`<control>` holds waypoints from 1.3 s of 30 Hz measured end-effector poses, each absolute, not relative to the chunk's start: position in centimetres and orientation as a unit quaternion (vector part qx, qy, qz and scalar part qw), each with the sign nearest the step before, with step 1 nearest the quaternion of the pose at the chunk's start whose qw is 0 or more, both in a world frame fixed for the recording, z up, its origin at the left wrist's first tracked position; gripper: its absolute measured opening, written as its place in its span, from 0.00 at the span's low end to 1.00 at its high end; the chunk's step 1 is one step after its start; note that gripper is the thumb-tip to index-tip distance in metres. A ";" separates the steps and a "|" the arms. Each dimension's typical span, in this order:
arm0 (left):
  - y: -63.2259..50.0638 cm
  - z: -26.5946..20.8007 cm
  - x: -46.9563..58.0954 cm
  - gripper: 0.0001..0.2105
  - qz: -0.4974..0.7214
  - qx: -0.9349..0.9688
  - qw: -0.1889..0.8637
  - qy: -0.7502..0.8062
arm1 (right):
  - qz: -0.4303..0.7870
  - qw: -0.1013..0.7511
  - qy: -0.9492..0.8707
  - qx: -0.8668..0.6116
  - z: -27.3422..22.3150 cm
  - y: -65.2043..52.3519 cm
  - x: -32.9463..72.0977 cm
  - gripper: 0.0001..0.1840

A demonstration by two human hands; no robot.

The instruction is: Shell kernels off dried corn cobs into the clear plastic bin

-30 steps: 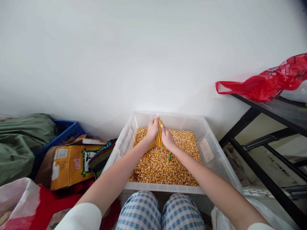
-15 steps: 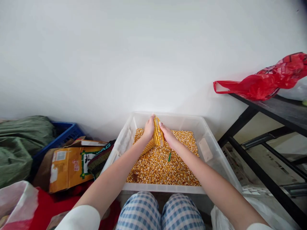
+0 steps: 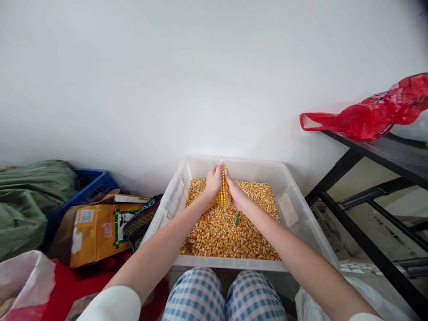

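Between my two hands stands a yellow corn cob (image 3: 222,192), held roughly upright, with part of its right side bare of kernels. My left hand (image 3: 214,180) wraps its left side, thumb near the top. My right hand (image 3: 236,192) presses against the cob from the right, fingers partly hidden behind it. Below them, loose corn kernels (image 3: 230,240) fill the bottom of a clear plastic bin (image 3: 287,174). Another cob (image 3: 210,206) lies on the kernels, half covered by my left forearm. A green-handled tool (image 3: 237,219) sticks out just under my right hand.
At left are a blue crate (image 3: 96,183), a green sack (image 3: 30,200) and an orange cardboard box (image 3: 96,232). A black metal-framed table (image 3: 354,232) stands at right, bearing a red plastic bag (image 3: 368,118). A white wall (image 3: 214,80) rises behind the bin.
The cob and both hands have shifted slightly right in view. My left hand has turned a little, with its thumb now higher on the cob.
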State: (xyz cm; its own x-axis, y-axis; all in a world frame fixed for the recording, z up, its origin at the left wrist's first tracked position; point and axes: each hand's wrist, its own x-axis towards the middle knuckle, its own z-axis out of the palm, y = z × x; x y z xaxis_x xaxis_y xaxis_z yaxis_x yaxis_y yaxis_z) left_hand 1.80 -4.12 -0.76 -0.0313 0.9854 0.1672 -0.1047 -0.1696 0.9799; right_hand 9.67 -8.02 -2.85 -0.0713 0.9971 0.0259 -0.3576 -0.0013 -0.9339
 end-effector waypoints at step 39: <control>-3.0 -1.8 1.3 0.23 0.580 0.492 0.459 0.459 | 0.597 0.558 -0.411 -0.403 -2.9 -8.8 9.3 0.20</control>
